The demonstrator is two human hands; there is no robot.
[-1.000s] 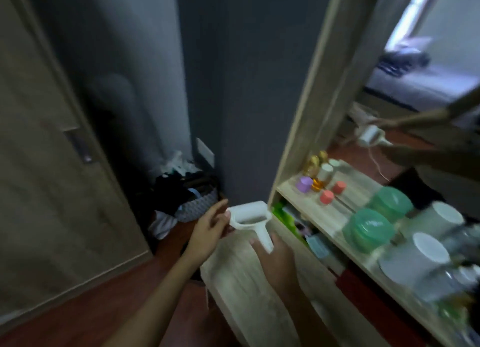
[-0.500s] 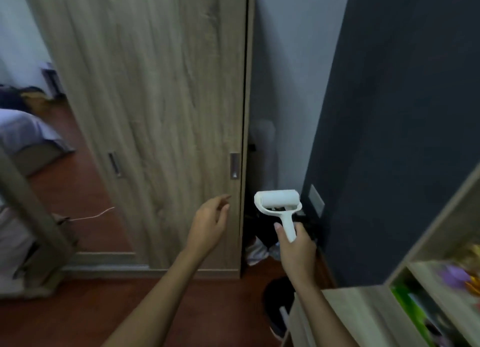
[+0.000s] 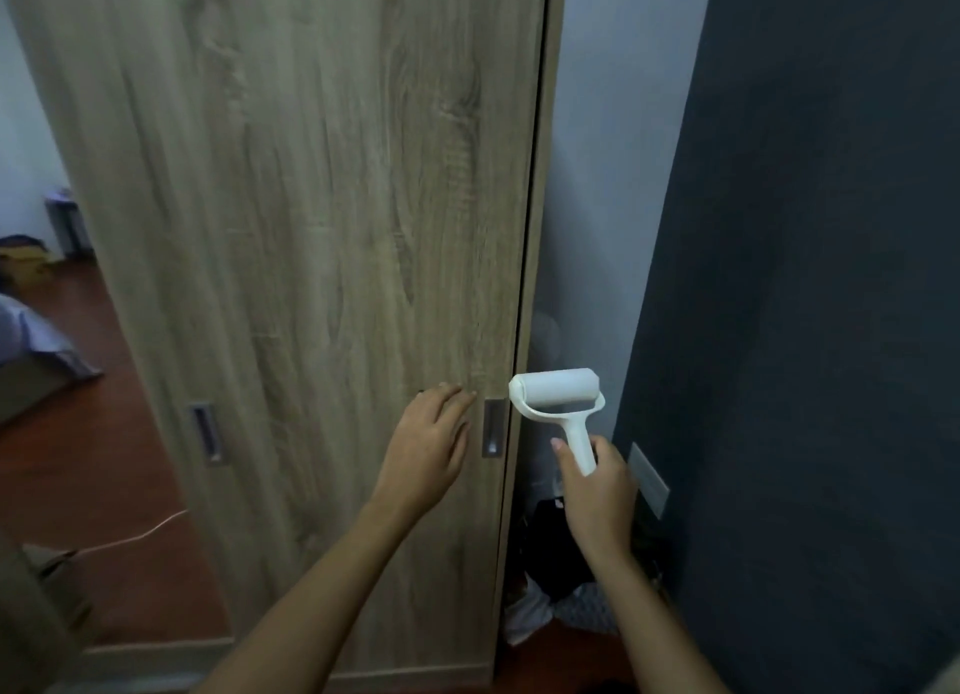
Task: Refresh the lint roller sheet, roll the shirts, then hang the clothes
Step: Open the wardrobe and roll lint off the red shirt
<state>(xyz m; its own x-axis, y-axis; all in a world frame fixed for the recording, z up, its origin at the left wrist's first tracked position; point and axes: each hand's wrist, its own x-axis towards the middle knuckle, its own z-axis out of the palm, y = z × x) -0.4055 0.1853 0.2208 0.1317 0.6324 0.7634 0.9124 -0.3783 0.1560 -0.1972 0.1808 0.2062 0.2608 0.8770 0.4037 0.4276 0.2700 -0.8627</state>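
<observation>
Two hands were out before the wooden wardrobe door (image 3: 322, 277). Her right hand (image 3: 595, 490) was clenched round the handle of the white lint roller (image 3: 558, 399), held upright beside the door's edge. Her left hand (image 3: 426, 451) was loose, fingers spread, just beside the recessed handle (image 3: 492, 428).

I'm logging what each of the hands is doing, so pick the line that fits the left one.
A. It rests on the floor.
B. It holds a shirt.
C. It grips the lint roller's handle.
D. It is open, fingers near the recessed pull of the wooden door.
D: the left hand is open and empty beside the recessed pull of the wooden door, while the right hand grips the lint roller.
</observation>
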